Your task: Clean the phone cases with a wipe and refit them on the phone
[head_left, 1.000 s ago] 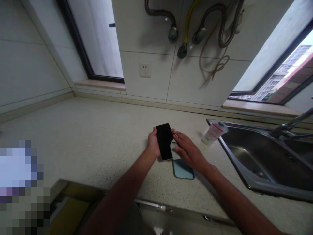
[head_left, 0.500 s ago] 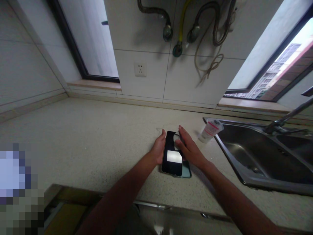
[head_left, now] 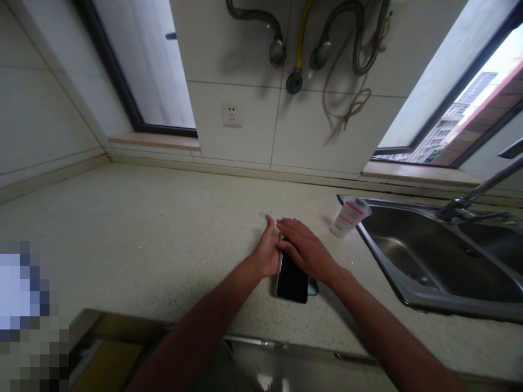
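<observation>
A black phone (head_left: 291, 282) lies screen-up on the speckled countertop (head_left: 163, 239), resting on a pale blue phone case (head_left: 312, 287) whose corner shows at its right. My left hand (head_left: 267, 253) rests against the phone's left edge, fingers straight. My right hand (head_left: 304, 247) lies flat over the phone's far end, fingers stretched out and pressing down on it.
A white tube with a pink label (head_left: 348, 216) lies beside the steel sink (head_left: 441, 261) at the right, with a tap (head_left: 478, 196) over it. Hoses (head_left: 327, 49) and a wall socket (head_left: 231, 115) are on the tiled wall behind. The counter's front edge runs below my arms.
The phone, held tilted up in my left hand a second ago, has come down flat onto the blue case. My right hand has slid over its top end.
</observation>
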Available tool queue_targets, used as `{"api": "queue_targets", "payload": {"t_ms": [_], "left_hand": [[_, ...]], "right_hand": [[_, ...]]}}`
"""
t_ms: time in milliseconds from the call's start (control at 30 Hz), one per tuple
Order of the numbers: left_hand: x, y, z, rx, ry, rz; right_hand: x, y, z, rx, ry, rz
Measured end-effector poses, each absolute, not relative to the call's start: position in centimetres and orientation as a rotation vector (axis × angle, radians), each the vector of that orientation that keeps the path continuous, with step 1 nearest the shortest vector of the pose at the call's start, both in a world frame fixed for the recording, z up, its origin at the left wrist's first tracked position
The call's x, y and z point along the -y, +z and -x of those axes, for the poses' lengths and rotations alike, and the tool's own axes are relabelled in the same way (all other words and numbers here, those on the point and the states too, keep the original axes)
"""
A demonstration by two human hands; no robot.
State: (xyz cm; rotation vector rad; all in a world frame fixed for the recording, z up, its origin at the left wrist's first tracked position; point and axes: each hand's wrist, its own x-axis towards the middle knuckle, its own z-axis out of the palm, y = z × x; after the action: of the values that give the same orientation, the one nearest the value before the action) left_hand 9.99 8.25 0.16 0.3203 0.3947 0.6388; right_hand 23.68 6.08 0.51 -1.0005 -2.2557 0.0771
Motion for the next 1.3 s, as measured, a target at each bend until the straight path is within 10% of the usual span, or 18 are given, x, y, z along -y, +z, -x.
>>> {"api": "queue_targets", "payload": {"t_ms": [1300], "left_hand": [[-10.0,0.5,-8.4,-0.387,1.070,-0.190]], "right_hand": [[-4.3,0.6,-23.0,2.210,-0.117,0.584]]}}
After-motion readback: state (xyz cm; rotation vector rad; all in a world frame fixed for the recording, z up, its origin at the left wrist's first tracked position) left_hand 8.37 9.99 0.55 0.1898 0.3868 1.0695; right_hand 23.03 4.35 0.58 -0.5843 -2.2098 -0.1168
